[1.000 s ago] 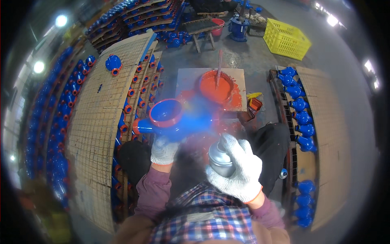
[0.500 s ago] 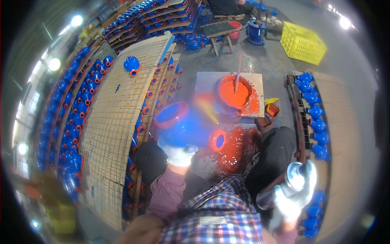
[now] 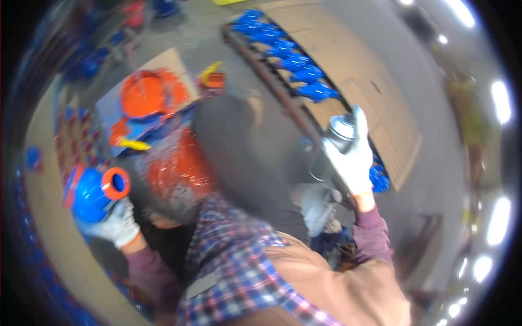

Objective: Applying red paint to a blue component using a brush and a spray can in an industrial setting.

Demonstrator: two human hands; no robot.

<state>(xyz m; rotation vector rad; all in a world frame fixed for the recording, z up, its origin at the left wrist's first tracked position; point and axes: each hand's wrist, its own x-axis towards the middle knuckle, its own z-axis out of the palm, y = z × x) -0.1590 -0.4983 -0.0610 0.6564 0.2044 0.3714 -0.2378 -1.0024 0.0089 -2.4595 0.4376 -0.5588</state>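
Workshop floor, blue valve [image 3: 89,194] with orange flange, gloved hands gripping.

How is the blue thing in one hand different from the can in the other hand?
The valve is bright blue with orange rims; the can is silvery grey. The valve is round and chunky with an open orange ring facing up; the can is a slim cylinder. The left hand holds the valve low at the person's left; the right hand holds the can out to the right. Both sit in white-gloved hands.

Glossy blue-painted metal valve body [image 3: 89,194]; shiny silver metal spray can [image 3: 340,130]; knitted white cloth gloves, matt.
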